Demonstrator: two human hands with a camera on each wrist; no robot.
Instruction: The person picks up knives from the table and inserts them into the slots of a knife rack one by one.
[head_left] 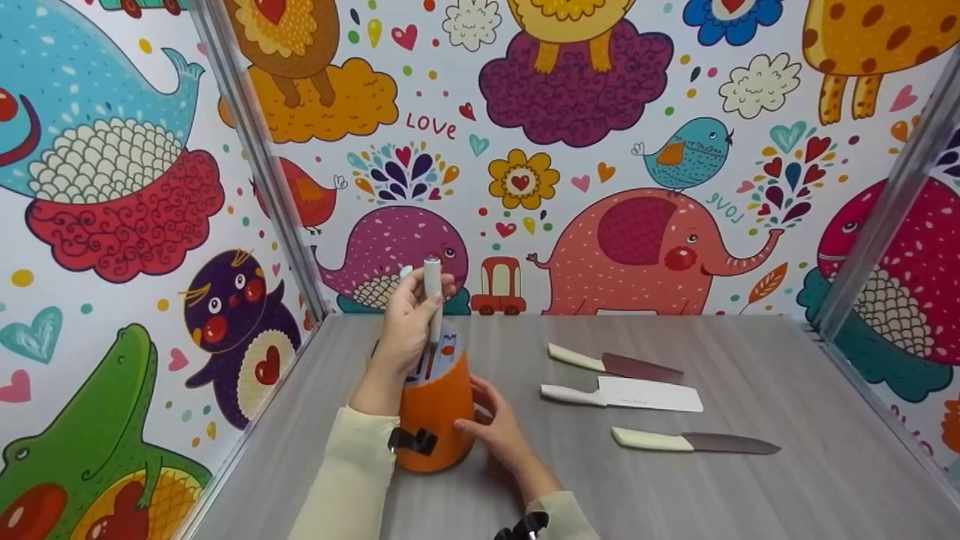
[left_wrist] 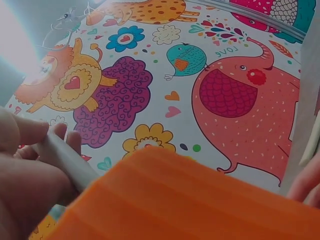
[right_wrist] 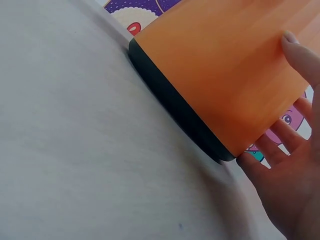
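My left hand (head_left: 409, 319) grips the pale grey handle of a knife (head_left: 433, 289), thumb along the near side and fingers wrapped behind. The handle stands upright over the slotted top of an orange knife block (head_left: 439, 420), its lower end close to the slots; the blade is hidden. In the left wrist view, the same handle (left_wrist: 67, 157) slants down behind the block's orange wall. My right hand (head_left: 499, 424) holds the block's right side low down, with the thumb on the front and the fingers round the side. A dark base band (right_wrist: 175, 112) rests on the table.
To the right on the grey wood-look table (head_left: 570, 480) lie a dark-bladed knife (head_left: 637, 366), a white cleaver (head_left: 649, 394) and a longer pointed knife (head_left: 727, 442), handles toward the block. Printed wall panels (head_left: 517, 225) with metal corner posts enclose the table's back and sides.
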